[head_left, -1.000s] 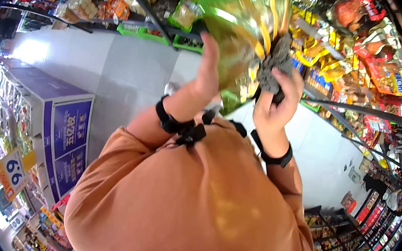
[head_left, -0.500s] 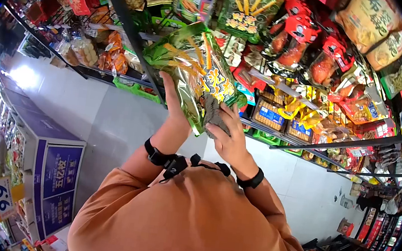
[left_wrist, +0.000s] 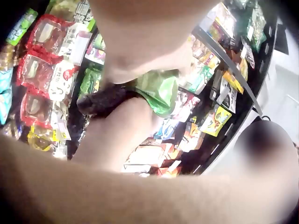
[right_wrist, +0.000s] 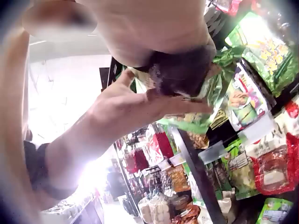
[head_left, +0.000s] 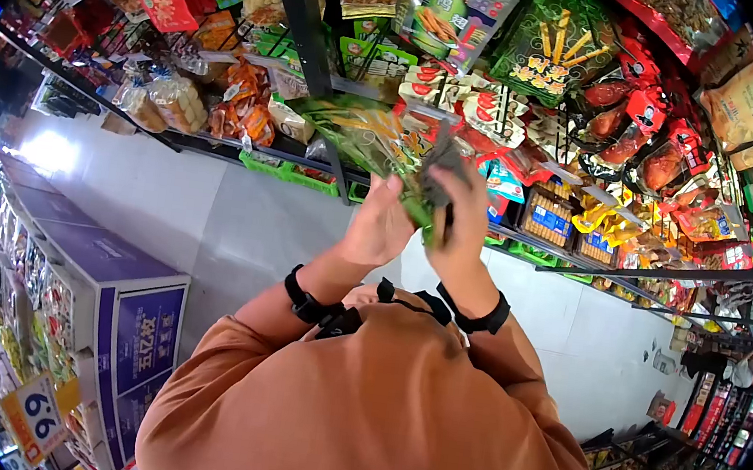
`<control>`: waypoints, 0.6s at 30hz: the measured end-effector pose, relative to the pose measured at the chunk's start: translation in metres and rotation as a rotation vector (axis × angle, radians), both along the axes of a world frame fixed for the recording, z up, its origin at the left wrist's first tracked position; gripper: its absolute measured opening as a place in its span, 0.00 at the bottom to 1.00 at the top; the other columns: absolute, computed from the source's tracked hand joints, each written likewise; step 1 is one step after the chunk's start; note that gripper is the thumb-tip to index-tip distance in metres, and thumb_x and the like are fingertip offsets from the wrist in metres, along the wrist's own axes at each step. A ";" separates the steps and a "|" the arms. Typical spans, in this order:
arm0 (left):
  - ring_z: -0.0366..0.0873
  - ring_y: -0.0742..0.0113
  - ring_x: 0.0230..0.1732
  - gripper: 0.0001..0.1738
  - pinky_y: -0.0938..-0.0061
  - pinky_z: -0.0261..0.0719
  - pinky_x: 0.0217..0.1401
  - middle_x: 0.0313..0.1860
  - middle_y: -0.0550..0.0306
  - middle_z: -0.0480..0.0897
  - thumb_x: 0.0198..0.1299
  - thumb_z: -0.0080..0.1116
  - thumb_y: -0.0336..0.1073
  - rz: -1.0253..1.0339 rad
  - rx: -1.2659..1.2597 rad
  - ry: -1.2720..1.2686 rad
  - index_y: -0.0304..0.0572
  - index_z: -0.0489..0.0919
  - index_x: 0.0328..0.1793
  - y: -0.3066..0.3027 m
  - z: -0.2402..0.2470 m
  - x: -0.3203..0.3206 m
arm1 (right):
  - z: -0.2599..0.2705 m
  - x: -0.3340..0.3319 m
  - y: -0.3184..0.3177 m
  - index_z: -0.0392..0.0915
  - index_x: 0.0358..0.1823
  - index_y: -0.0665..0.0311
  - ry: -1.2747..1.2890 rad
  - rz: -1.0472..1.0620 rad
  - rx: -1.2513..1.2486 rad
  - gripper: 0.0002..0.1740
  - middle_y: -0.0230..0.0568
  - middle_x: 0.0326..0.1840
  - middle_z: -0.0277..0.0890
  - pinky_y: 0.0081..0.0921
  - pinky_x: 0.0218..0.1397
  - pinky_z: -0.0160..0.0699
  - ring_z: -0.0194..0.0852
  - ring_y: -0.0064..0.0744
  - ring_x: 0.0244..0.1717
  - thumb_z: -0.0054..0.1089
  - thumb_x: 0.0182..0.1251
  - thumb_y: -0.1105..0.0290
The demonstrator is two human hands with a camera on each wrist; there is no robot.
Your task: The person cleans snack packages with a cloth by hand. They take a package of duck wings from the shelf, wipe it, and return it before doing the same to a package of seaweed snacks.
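Observation:
A shiny green snack bag (head_left: 352, 125) with stick-shaped snacks printed on it is held tilted in front of the shelf. My left hand (head_left: 379, 226) grips its near lower edge, thumb on the side facing me. In my right hand (head_left: 463, 222) is a dark grey cloth (head_left: 443, 161), bunched against the bag's right side. From the right wrist view, the cloth (right_wrist: 180, 72) lies between my right hand and the left hand (right_wrist: 124, 102), whose fingers stretch along the bag. The left wrist view shows a green corner of the bag (left_wrist: 161, 91); the hands hide much of it.
Shelves ahead carry packed snacks, including a similar green bag (head_left: 551, 46) and red-capped packs (head_left: 663, 161). A dark shelf post (head_left: 303, 22) rises just beyond the held bag. A purple-sided display stand (head_left: 143, 325) with a price sign (head_left: 35, 416) is at left, on pale floor tiles (head_left: 256, 231).
The bag has come down from close to the camera and turned more edge-on. My left hand, earlier raised beside the bag, now grips its lower edge; the cloth stays in my right hand.

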State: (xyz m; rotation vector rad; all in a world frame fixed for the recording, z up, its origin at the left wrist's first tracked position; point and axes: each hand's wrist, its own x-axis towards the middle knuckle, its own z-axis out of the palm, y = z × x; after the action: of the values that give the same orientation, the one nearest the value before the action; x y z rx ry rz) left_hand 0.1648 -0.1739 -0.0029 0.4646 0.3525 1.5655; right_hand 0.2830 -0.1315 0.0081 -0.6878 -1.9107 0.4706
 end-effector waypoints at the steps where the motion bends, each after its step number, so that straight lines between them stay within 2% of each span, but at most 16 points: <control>1: 0.67 0.57 0.67 0.36 0.62 0.64 0.70 0.67 0.49 0.70 0.67 0.43 0.59 -0.049 -0.039 -0.034 0.41 0.62 0.72 0.004 0.001 -0.009 | -0.003 -0.005 -0.002 0.74 0.55 0.58 -0.134 -0.011 0.144 0.27 0.55 0.55 0.67 0.61 0.68 0.58 0.70 0.58 0.57 0.58 0.50 0.83; 2: 0.71 0.56 0.62 0.35 0.64 0.68 0.67 0.61 0.47 0.74 0.66 0.42 0.59 0.025 -0.117 -0.012 0.38 0.66 0.68 0.006 0.005 -0.014 | -0.006 -0.013 -0.008 0.75 0.54 0.57 -0.131 0.005 0.189 0.26 0.55 0.56 0.67 0.64 0.69 0.56 0.71 0.58 0.57 0.59 0.50 0.82; 3: 0.76 0.57 0.55 0.33 0.63 0.72 0.61 0.55 0.49 0.77 0.65 0.43 0.59 0.016 -0.149 -0.068 0.40 0.69 0.64 0.011 0.002 -0.023 | -0.009 -0.020 -0.014 0.75 0.54 0.57 -0.136 -0.017 0.186 0.26 0.55 0.56 0.67 0.64 0.69 0.56 0.71 0.58 0.57 0.59 0.50 0.82; 5: 0.78 0.58 0.46 0.30 0.63 0.76 0.54 0.47 0.52 0.79 0.64 0.44 0.58 -0.007 -0.237 -0.030 0.42 0.72 0.59 0.016 0.002 -0.037 | -0.013 -0.028 -0.021 0.77 0.53 0.56 -0.142 0.091 0.147 0.27 0.55 0.57 0.68 0.64 0.69 0.56 0.71 0.59 0.58 0.58 0.50 0.84; 6: 0.79 0.59 0.40 0.27 0.64 0.78 0.49 0.42 0.53 0.81 0.63 0.46 0.57 -0.047 -0.240 -0.079 0.43 0.74 0.55 0.021 0.001 -0.043 | -0.015 -0.029 -0.022 0.78 0.53 0.55 -0.151 0.075 0.170 0.27 0.54 0.57 0.68 0.57 0.68 0.62 0.72 0.56 0.57 0.58 0.49 0.84; 7: 0.80 0.61 0.41 0.26 0.67 0.79 0.47 0.43 0.53 0.81 0.62 0.52 0.52 -0.007 -0.249 -0.099 0.40 0.73 0.56 0.025 0.001 -0.047 | -0.014 -0.027 -0.021 0.78 0.53 0.55 -0.161 0.052 0.164 0.27 0.54 0.57 0.68 0.57 0.68 0.62 0.72 0.56 0.57 0.58 0.49 0.84; 9: 0.80 0.60 0.41 0.25 0.66 0.79 0.48 0.43 0.52 0.81 0.60 0.54 0.46 0.069 -0.341 0.005 0.36 0.73 0.57 0.032 0.010 -0.050 | -0.007 -0.017 -0.020 0.78 0.53 0.54 -0.217 0.105 0.099 0.28 0.53 0.56 0.69 0.47 0.64 0.71 0.73 0.53 0.55 0.59 0.49 0.84; 10: 0.80 0.59 0.44 0.26 0.66 0.79 0.51 0.46 0.50 0.81 0.59 0.54 0.44 -0.030 -0.247 0.004 0.34 0.72 0.59 0.032 0.003 -0.056 | -0.008 -0.008 -0.023 0.79 0.53 0.53 -0.258 0.000 0.061 0.28 0.52 0.55 0.70 0.40 0.58 0.76 0.74 0.52 0.53 0.58 0.48 0.84; 11: 0.80 0.58 0.47 0.27 0.65 0.78 0.54 0.49 0.48 0.81 0.58 0.55 0.41 -0.126 -0.147 0.003 0.33 0.72 0.61 0.034 -0.004 -0.065 | -0.014 0.004 -0.023 0.79 0.52 0.53 -0.203 -0.090 -0.008 0.28 0.52 0.55 0.71 0.42 0.55 0.76 0.74 0.54 0.52 0.56 0.47 0.84; 12: 0.79 0.55 0.54 0.32 0.65 0.75 0.61 0.57 0.46 0.78 0.56 0.56 0.38 -0.165 -0.077 0.030 0.31 0.68 0.67 0.032 -0.006 -0.071 | -0.005 0.013 -0.018 0.78 0.49 0.59 -0.132 -0.133 -0.092 0.26 0.53 0.53 0.71 0.40 0.54 0.75 0.73 0.54 0.50 0.54 0.47 0.86; 13: 0.77 0.54 0.58 0.37 0.65 0.73 0.64 0.62 0.45 0.76 0.54 0.58 0.35 -0.237 -0.107 0.079 0.29 0.64 0.71 0.029 -0.007 -0.079 | -0.002 0.023 -0.007 0.75 0.49 0.64 -0.015 -0.191 -0.008 0.22 0.52 0.50 0.71 0.34 0.55 0.72 0.73 0.50 0.48 0.52 0.51 0.86; 14: 0.77 0.55 0.58 0.38 0.66 0.72 0.64 0.61 0.45 0.76 0.52 0.60 0.33 -0.189 -0.091 0.151 0.28 0.64 0.70 0.022 -0.008 -0.074 | -0.010 0.032 -0.001 0.72 0.51 0.66 0.121 -0.320 -0.136 0.18 0.45 0.49 0.71 0.29 0.58 0.67 0.72 0.40 0.49 0.52 0.57 0.84; 15: 0.77 0.56 0.57 0.38 0.67 0.72 0.64 0.61 0.45 0.76 0.50 0.61 0.31 -0.134 -0.079 0.224 0.27 0.65 0.69 0.018 0.002 -0.069 | 0.004 0.036 -0.003 0.70 0.55 0.64 0.358 -0.263 -0.519 0.19 0.38 0.51 0.70 0.30 0.59 0.66 0.68 0.31 0.52 0.59 0.61 0.76; 16: 0.77 0.60 0.58 0.36 0.69 0.71 0.64 0.60 0.47 0.77 0.50 0.63 0.30 -0.287 -0.110 0.157 0.27 0.68 0.68 0.020 -0.009 -0.068 | 0.007 0.046 0.005 0.69 0.56 0.64 0.368 -0.114 -0.594 0.23 0.37 0.52 0.70 0.29 0.60 0.66 0.67 0.29 0.53 0.63 0.60 0.72; 17: 0.75 0.65 0.58 0.34 0.70 0.71 0.62 0.60 0.50 0.77 0.53 0.65 0.31 -0.486 -0.232 0.486 0.29 0.69 0.67 0.022 -0.015 -0.079 | 0.007 0.060 0.015 0.68 0.57 0.64 0.376 0.038 -0.671 0.27 0.35 0.53 0.69 0.28 0.60 0.65 0.66 0.27 0.54 0.68 0.59 0.67; 18: 0.75 0.66 0.58 0.33 0.70 0.71 0.62 0.59 0.52 0.77 0.54 0.65 0.31 -0.441 -0.250 0.543 0.31 0.69 0.67 0.026 -0.025 -0.072 | -0.003 0.072 0.022 0.67 0.59 0.64 0.375 0.207 -0.759 0.33 0.35 0.53 0.70 0.26 0.61 0.64 0.67 0.27 0.55 0.72 0.55 0.61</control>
State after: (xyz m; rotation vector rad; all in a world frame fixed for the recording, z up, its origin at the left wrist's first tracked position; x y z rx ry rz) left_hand 0.0923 -0.1480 -0.0274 0.7149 0.7933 0.9344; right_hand 0.3553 -0.1090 0.0051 -0.8035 -1.4238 1.3934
